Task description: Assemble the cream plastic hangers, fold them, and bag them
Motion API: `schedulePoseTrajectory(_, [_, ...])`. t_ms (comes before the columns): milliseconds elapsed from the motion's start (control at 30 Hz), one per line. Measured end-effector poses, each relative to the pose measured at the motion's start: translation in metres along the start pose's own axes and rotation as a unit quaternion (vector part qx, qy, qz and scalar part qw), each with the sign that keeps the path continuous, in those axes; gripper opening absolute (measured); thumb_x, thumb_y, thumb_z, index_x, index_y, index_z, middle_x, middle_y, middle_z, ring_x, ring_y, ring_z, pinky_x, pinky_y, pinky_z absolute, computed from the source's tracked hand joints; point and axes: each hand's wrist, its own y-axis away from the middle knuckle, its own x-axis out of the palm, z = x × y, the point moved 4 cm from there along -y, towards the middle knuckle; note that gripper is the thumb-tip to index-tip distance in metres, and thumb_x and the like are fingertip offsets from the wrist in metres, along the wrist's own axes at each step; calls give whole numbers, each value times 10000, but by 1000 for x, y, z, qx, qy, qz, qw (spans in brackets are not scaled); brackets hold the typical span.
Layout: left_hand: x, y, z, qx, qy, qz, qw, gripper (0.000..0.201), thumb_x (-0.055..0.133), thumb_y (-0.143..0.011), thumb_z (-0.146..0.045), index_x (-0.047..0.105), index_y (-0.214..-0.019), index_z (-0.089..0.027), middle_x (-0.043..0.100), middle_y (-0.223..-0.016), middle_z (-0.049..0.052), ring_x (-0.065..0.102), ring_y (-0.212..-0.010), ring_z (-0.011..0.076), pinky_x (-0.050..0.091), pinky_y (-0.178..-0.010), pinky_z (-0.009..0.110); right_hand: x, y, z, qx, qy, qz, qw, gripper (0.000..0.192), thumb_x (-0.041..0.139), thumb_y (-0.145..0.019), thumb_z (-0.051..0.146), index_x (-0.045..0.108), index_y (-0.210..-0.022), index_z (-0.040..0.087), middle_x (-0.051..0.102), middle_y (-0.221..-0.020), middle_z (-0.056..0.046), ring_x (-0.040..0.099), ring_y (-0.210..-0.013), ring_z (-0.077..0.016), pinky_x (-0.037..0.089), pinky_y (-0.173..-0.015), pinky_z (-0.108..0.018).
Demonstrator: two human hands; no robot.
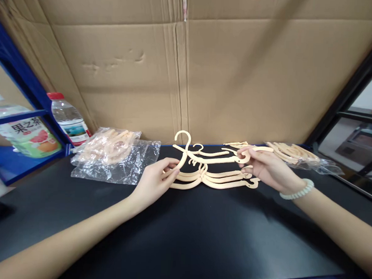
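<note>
Cream-coloured small plastic hangers lie stacked on the black matte table. The left hand pinches the top hanger's left arm, and the right hand closes its fingers on the right end (lifting it slightly). A few seem stacked so far; more wait in the crinkled clear plastic bag and a second clear bag.
</note>
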Motion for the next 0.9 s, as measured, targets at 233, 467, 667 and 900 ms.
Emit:
schedulePoseTrajectory(233, [-28,-10,-10,142,-122,82,979,123,529,-892,-237,637,-898,-178,605,-809,18,566,-701,136,441,-625,243,-39,-7,12,13,126,-11,992,272,796,-699,393,749,-882,197,678,-797,-22,609,-700,-126,543,-682,-279])
schedulePoseTrajectory(467, [-21,1,-24,177,-195,221,939,135,530,-881,-226,646,-817,-201,652,-778,17,610,-708,157,424,-603,246,-44,-4,28,7,451,124,884,282,748,-734,466,748,-850,208,724,-825,-42,653,-791,-191,518,-748,-323])
schedulePoseTrajectory(667, [-3,12,-30,191,-215,265,920,154,489,-926,-194,641,-901,-205,669,-876,25,639,-811,181,476,-701,270,-37,1,21,51,508,232,828,314,682,-780,510,728,-821,201,699,-772,-30,569,-630,-143,444,-580,-273])
schedulePoseTrajectory(900, [1,12,-25,179,-232,262,919,175,464,-945,-195,638,-923,-199,638,-914,38,634,-836,189,495,-704,274,-39,0,14,76,535,223,811,366,672,-765,545,712,-802,183,661,-704,-19,503,-592,-129,369,-555,-260])
